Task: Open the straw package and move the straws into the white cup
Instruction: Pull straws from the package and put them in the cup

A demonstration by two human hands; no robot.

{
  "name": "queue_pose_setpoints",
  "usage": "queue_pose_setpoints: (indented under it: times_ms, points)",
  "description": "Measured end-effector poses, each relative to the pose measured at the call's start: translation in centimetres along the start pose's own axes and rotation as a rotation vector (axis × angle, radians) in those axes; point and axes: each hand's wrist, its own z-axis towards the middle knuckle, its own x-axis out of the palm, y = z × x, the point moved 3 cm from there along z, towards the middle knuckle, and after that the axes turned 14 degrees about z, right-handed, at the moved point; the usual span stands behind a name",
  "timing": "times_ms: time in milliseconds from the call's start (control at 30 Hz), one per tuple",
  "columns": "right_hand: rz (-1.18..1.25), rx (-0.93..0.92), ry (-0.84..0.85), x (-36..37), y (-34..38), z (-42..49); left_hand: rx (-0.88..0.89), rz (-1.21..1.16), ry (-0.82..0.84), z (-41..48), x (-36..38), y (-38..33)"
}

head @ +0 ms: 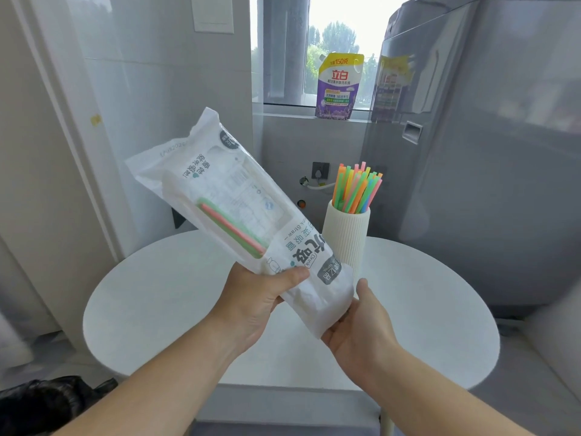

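The white plastic straw package (226,199) is held tilted above the round white table (151,309), its far end up and to the left. A pink and a green straw (232,229) show through its clear window. My left hand (254,303) grips the package's lower part, thumb on top. My right hand (358,328) cups the package's near end from below. The ribbed white cup (345,237) stands on the table behind the package, holding several coloured straws (356,188) upright.
A grey washing machine (487,152) stands at the right, close to the table. A purple detergent pouch (339,86) sits on the window sill. A black bag (47,404) lies at the lower left. White wall and door frame at left.
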Motion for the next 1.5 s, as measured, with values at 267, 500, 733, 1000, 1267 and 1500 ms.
queue_pose_setpoints:
  times_ms: [267, 500, 733, 1000, 1267, 1500]
  points:
    - [-0.02, 0.027, 0.004, 0.2, -1.6, -0.4, 0.001, -0.165, 0.099, -0.1, 0.9, -0.4]
    - [-0.037, 0.16, 0.072, 0.8, -2.3, -1.3, 0.001, -0.144, 0.107, -0.2, 0.6, -0.5]
    - [-0.172, 0.18, 0.14, 0.6, -1.9, -0.8, -0.055, -0.188, 0.145, 0.3, -0.1, -0.5]
    - [-0.345, 0.236, 0.199, 0.1, -2.4, 0.0, -0.086, -0.167, 0.168, 0.6, -1.1, -0.6]
    - [-0.115, 0.176, 0.153, -0.4, -1.4, 0.8, -0.074, -0.205, 0.018, 1.0, -2.2, -1.0]
    - [-0.061, 0.195, 0.223, -0.2, -1.2, 0.7, -0.04, -0.287, 0.024, 1.2, -2.2, -1.1]
